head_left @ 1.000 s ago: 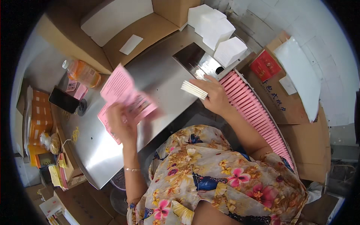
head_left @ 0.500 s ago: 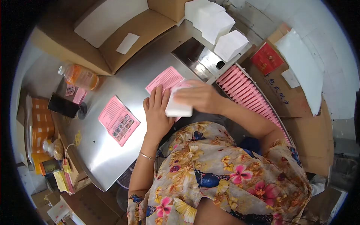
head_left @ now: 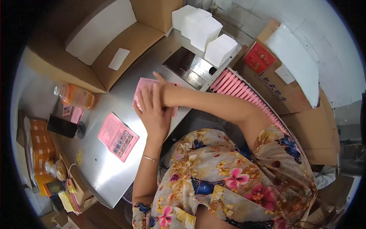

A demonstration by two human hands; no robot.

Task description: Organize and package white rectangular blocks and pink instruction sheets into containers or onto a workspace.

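Note:
A pink printed sheet or packet (head_left: pixel 142 84) lies on the metal table under my two hands, mostly covered by them. My left hand (head_left: pixel 154 116) rests on it, fingers stretched out and slightly apart. Reaching across from the right, my right hand (head_left: pixel 164 91) meets the left one, with one digit sticking out toward the far side. Its other fingers are hidden, so whatever they hold cannot be seen. A second pink printed packet (head_left: pixel 118 137), with small pictures on it, lies flat to the left of my hands.
White folded paper stacks (head_left: pixel 220 50) stand at the back beside a dark shiny plate (head_left: pixel 187 66). To the right, pink packets (head_left: pixel 244 93) fill a long container. An open cardboard box (head_left: pixel 133 40), an orange drink bottle (head_left: pixel 76 96) and a black phone (head_left: pixel 61 126) occupy the left.
My right hand has moved left, over to my left hand. The white folded stack it held is out of sight now. The whole view has shifted a little.

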